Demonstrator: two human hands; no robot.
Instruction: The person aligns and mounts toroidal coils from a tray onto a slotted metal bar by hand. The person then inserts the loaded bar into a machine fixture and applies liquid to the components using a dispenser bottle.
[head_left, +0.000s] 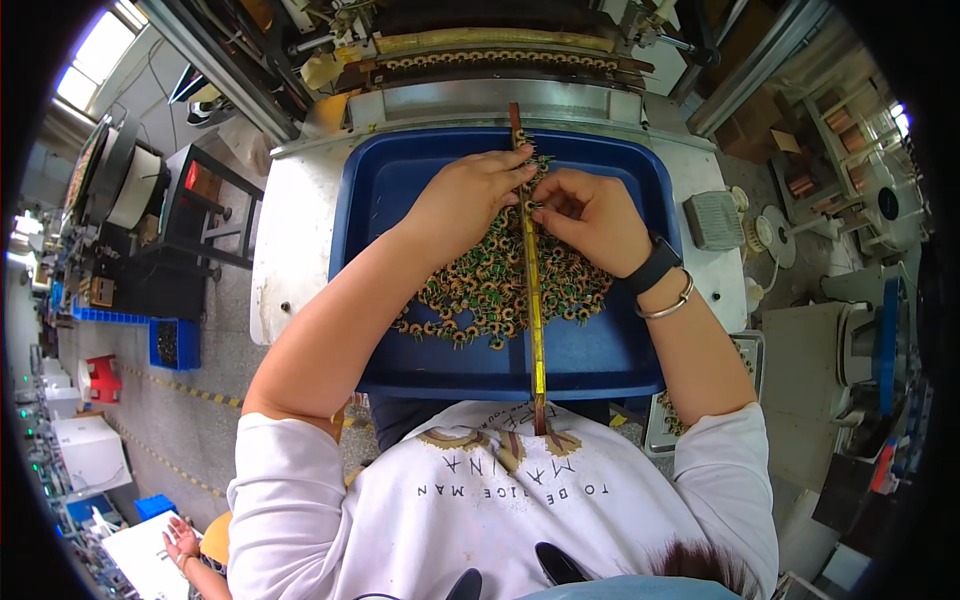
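A long narrow bar (535,320) with a yellow face and brown ends runs from far to near across a blue tray (440,376), its near end against my shirt. Small ring-shaped coils (465,288) with green and copper colouring lie heaped in the tray, and several sit along the bar's far part. My left hand (462,200) is closed at the bar's far half, fingers over its left side. On the bar's right side, my right hand (597,225) pinches a small coil between thumb and forefinger; the fingers partly hide it.
The tray rests on a white worktop (290,250). Beyond it stands a machine with a row of similar coils (500,62). A grey block (713,220) lies to the right, and a metal tray (663,425) is at lower right. Another person's hand (181,540) shows at lower left.
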